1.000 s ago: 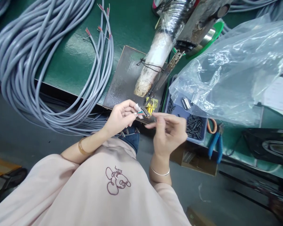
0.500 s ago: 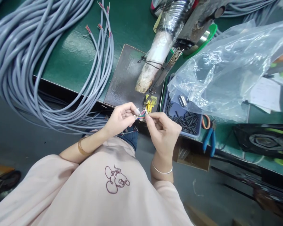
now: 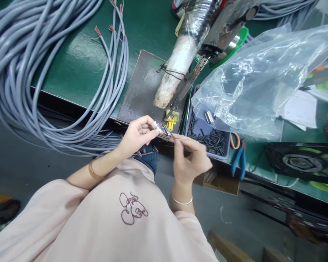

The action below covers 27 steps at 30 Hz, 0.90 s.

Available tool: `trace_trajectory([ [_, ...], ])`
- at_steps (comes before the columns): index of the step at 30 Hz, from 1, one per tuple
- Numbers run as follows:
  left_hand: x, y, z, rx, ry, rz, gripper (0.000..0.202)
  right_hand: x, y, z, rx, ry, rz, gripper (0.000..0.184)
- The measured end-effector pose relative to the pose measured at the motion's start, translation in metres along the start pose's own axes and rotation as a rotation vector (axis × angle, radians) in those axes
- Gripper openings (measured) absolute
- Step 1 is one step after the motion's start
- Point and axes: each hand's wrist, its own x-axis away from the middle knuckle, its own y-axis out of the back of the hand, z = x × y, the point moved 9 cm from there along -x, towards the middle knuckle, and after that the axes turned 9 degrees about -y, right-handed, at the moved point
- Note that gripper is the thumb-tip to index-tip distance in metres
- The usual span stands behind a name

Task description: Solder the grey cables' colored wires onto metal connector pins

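Note:
My left hand [image 3: 138, 136] pinches a multi-pin connector [image 3: 164, 131] with thin coloured wires at its left end. The connector shows a row of metal contacts facing up. At its right end, the fingertips of my right hand [image 3: 191, 154] are pressed together, close against the connector; whether they grip its edge or a small piece is unclear. Just beyond the connector lies a yellow piece [image 3: 171, 120] on the dark metal plate [image 3: 138, 87]. Above the plate, a soldering fixture with a white wrapped tube [image 3: 175, 69] and a slotted metal arm [image 3: 190, 82] slants down.
Bundled grey cables [image 3: 13, 65] hang over the green table [image 3: 71, 69] on the left. A blue tray [image 3: 225, 151] holds black sleeves and a connector, partly under a clear plastic bag [image 3: 243, 80]. Blue-handled pliers [image 3: 238, 160] lie right of it. Several connectors [image 3: 143, 151] rest on my lap.
The connector has turned so its contact row now shows more fully between my hands. My right hand has shifted slightly, its fingers now at the connector's right end.

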Motion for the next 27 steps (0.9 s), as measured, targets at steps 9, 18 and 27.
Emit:
trace_trajectory([
  [9,-0.007,0.004,-0.001,-0.030,-0.042,-0.038,0.030,-0.003,-0.020,0.002,0.003,0.015,0.051,0.016],
  [18,-0.013,0.006,-0.011,-0.099,-0.126,-0.093,0.025,-0.009,-0.026,-0.001,-0.022,-0.013,0.071,0.018],
  [27,-0.017,0.004,-0.020,-0.155,-0.166,-0.091,0.023,-0.016,-0.027,-0.002,-0.022,-0.009,0.059,0.019],
])
